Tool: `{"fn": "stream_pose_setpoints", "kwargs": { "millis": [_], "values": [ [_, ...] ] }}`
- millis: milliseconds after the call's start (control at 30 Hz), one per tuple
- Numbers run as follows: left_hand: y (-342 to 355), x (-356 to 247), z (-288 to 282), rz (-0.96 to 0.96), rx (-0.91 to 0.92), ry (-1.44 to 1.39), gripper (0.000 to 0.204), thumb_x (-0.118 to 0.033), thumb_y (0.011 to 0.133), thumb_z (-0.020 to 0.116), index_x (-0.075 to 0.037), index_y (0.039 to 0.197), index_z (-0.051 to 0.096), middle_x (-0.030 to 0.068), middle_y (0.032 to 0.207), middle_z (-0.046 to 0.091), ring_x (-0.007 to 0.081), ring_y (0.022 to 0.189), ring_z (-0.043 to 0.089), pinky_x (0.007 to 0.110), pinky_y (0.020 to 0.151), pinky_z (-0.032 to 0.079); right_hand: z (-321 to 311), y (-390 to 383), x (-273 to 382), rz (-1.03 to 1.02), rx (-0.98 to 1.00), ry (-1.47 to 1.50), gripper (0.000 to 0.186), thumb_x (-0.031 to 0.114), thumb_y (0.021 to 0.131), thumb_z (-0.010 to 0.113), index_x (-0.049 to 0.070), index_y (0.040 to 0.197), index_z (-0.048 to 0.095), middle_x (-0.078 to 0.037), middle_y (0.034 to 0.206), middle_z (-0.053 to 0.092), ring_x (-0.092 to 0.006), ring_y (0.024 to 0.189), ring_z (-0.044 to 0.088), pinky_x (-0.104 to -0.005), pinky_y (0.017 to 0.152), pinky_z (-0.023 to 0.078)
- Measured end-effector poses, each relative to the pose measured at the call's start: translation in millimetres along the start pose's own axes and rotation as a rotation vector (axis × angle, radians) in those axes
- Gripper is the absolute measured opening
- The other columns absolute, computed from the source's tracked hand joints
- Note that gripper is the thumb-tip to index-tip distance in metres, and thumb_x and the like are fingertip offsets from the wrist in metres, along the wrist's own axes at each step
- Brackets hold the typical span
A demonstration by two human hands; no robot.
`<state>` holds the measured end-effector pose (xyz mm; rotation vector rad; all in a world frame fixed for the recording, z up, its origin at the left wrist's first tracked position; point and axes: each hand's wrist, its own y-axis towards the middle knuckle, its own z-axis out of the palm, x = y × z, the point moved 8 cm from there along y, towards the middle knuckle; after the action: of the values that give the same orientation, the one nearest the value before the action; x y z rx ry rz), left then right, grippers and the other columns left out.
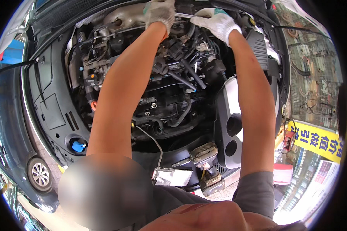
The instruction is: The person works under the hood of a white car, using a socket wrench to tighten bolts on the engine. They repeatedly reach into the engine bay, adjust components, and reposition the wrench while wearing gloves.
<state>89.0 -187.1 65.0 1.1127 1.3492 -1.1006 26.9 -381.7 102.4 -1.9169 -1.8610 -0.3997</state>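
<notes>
1. The engine bay [44, 86] is already open with its hoses and wiring exposed, so getting access looks done; work at the far edge seems under way — how much is left, I cannot tell.
2. A dark car [9, 111] stands beyond on the left, and a parts display [312, 73] on the right, both clear of the work.
3. The left forearm [123, 100] and right forearm [256, 100] stretch across the bay, hiding much of it.
4. A plastic cover [224, 115] with two round openings sits partly behind the right forearm; I cannot tell whether it is fastened.
5. A cordless driver [205, 158] lies beside that cover, unused.
6. The gloved left hand [160, 14] is curled, its contents hidden; the gloved right hand [219, 24] narrows around a bar.
7. That silver bar [184, 15] shows between the hands.
8. A blue cap [78, 146] sits near the left edge — out of the way.
</notes>
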Motion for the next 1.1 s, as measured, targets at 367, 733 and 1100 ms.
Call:
{"fn": "stream_pose_setpoints", "kwargs": {
  "millis": [367,733,1100],
  "values": [
    [8,10,0,-0.021,0.033,-0.091,0.045,-0.039,0.102,0.064,0.001,0.123,0.067,0.0170,0.108,0.074,0.0281,0.100,0.070,0.040,0.085,0.053,5,-7,3,-0.032,-0.045,-0.038,0.062,0.061,0.090,0.069,0.017,0.134,0.069,-0.015,0.129,0.071,-0.0334,0.123,0.065,-0.0411,0.106,0.049],
    [-32,63,-72,0.426,0.367,0.769,0.043,-0.030,0.099,0.054,-0.005,0.133,0.064,0.0172,0.134,0.065,0.0365,0.123,0.062,0.041,0.108,0.047,73,47,102,-0.128,-0.006,-0.414,0.054,0.050,0.092,0.057,0.024,0.139,0.060,-0.011,0.127,0.071,-0.0353,0.118,0.068,-0.0454,0.103,0.053],
    [-51,62,-67,0.446,0.227,1.073,0.029,-0.026,0.098,0.054,-0.007,0.117,0.066,0.0149,0.118,0.071,0.0309,0.116,0.066,0.044,0.100,0.052,58,33,99,-0.009,0.009,-0.398,0.046,0.045,0.091,0.055,0.016,0.124,0.068,-0.014,0.119,0.073,-0.0351,0.112,0.070,-0.0444,0.100,0.054]
  ]
}}
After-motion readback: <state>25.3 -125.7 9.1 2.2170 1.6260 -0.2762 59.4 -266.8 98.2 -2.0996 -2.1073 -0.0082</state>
